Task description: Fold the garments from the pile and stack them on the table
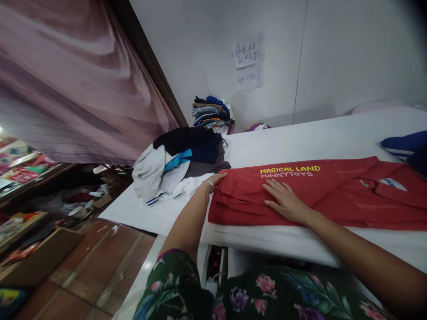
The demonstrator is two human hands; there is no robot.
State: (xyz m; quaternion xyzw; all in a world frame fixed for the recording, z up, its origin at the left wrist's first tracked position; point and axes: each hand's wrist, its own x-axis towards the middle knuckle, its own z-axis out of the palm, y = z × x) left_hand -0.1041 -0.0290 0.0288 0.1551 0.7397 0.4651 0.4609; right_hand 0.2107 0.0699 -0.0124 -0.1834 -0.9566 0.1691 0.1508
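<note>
A red long garment, a polo-style shirt with a collar and the yellow and white words "MAGICAL LAND FUNNYTOYS", lies folded lengthwise on the white-covered table. At its left end, my left hand holds the hem's far corner; part of the fingers is hidden by the cloth. A bracelet circles that wrist. My right hand rests flat on the shirt just below the lettering, fingers stretched out. Shallow creases run through the cloth between the two hands.
Left of the shirt is a loose heap of white, black and navy clothes. Behind it stands a folded stack of clothes by the wall. A blue garment lies at right. A pink curtain hangs at left above cardboard boxes.
</note>
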